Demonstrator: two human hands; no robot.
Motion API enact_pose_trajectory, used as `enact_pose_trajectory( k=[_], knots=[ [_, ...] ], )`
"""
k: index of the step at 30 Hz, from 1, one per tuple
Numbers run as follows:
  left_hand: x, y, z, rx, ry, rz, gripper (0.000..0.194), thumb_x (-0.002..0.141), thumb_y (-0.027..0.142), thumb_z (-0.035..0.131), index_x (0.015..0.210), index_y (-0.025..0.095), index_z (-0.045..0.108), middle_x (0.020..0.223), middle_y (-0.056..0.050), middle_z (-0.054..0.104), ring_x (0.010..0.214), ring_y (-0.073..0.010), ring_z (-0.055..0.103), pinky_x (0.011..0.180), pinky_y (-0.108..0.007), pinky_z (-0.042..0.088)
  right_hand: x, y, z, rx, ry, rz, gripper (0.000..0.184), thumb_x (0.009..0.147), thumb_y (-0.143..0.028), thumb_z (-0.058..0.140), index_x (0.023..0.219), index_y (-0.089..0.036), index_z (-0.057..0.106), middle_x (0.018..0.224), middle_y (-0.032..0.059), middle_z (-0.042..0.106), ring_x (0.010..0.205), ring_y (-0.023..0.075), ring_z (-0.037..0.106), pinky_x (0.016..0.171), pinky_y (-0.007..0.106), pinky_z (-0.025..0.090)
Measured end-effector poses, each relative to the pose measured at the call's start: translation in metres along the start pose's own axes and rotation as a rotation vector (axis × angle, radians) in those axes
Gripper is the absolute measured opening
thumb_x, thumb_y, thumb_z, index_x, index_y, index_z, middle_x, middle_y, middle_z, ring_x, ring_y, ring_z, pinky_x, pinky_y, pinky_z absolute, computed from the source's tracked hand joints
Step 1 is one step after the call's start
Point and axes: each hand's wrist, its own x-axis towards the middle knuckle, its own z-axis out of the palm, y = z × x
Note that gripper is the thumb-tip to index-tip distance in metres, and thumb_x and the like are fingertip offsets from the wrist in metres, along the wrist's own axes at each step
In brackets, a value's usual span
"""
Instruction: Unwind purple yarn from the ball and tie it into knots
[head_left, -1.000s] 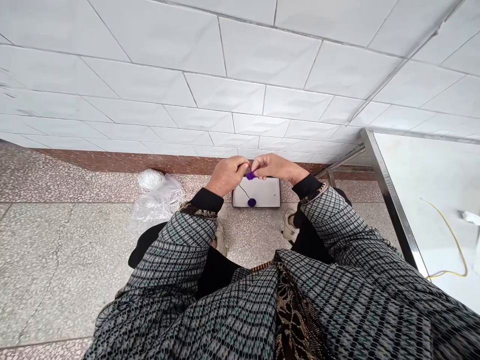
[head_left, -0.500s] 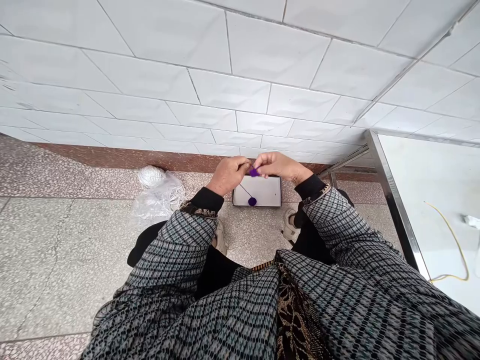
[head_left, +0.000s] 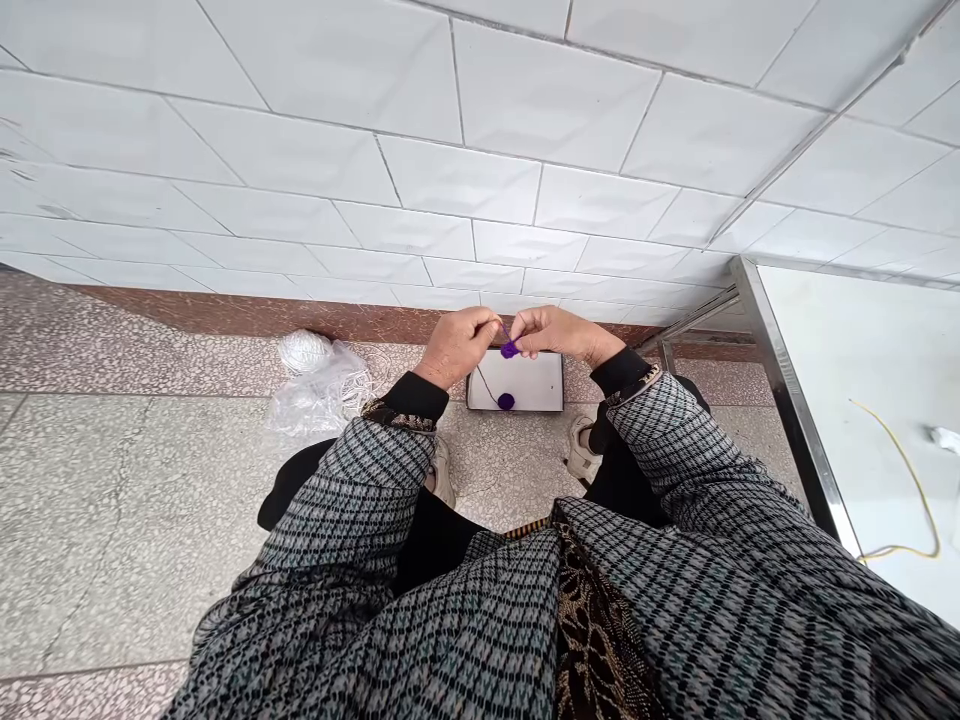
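My left hand [head_left: 459,345] is closed in a pinch on purple yarn [head_left: 485,382]. From below that hand the strand hangs down to a small purple yarn ball [head_left: 506,401]. My right hand [head_left: 555,331] pinches a small purple crocheted or knitted piece [head_left: 509,350] by its right side. A short length of yarn runs from this piece up to my left fingertips. The ball lies in a shallow white box [head_left: 536,385] with dark edges, on the floor between my feet. Whether a hook is in either hand I cannot make out.
Left of the box, a ball of white yarn [head_left: 304,351] and a clear plastic bag [head_left: 311,400] lie on the speckled floor [head_left: 187,520]. A tiled wall [head_left: 420,180] rises in front. At right stands a white table [head_left: 847,380] with a metal edge and a yellow cord [head_left: 911,470].
The gap between my hands has widened slightly, and yarn now shows stretched between my left fingertips and the purple piece. The strand down to the ball hangs slacker.
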Motion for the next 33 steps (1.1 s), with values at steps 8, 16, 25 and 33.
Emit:
enact_pose_trajectory(
  k=[8,16,25,33],
  knots=[
    [-0.004,0.004,0.022,-0.139,-0.248,0.086,0.030,0.092,0.038,0.049,0.080,0.017,0.068,0.076,-0.004,0.070,0.070,-0.0172,0.059,0.073,-0.029,0.045,0.008,0.001,0.000,0.245,0.317,-0.140,0.016,0.084,-0.006,0.072,0.080,-0.016,0.060,0.064,-0.0038,0.065,0.057,0.0077,0.056,0.060,0.019,0.047],
    [0.002,-0.003,0.006,-0.059,-0.108,0.031,0.026,0.089,0.035,0.053,0.071,0.018,0.063,0.070,-0.004,0.065,0.070,-0.0184,0.057,0.073,-0.031,0.044,0.002,0.004,-0.002,-0.077,-0.026,0.006,0.014,0.078,-0.001,0.071,0.079,-0.015,0.067,0.063,-0.0038,0.065,0.056,0.0082,0.056,0.056,0.020,0.046],
    [-0.003,0.004,0.016,-0.125,-0.299,0.092,0.027,0.089,0.035,0.052,0.076,0.018,0.068,0.072,-0.003,0.068,0.069,-0.0170,0.059,0.071,-0.029,0.044,0.010,0.001,-0.001,-0.037,0.416,-0.099,0.020,0.080,0.000,0.070,0.075,-0.017,0.061,0.059,-0.0062,0.058,0.055,0.0078,0.049,0.053,0.020,0.039],
    [0.003,0.001,0.019,-0.497,0.001,-0.215,0.008,0.084,0.026,0.063,0.082,0.019,0.060,0.064,0.002,0.057,0.060,-0.0137,0.050,0.062,-0.027,0.040,0.001,-0.003,0.006,0.186,0.055,0.037,0.018,0.082,-0.002,0.074,0.077,-0.015,0.064,0.059,-0.0049,0.060,0.054,0.0080,0.053,0.057,0.020,0.045]
  ],
)
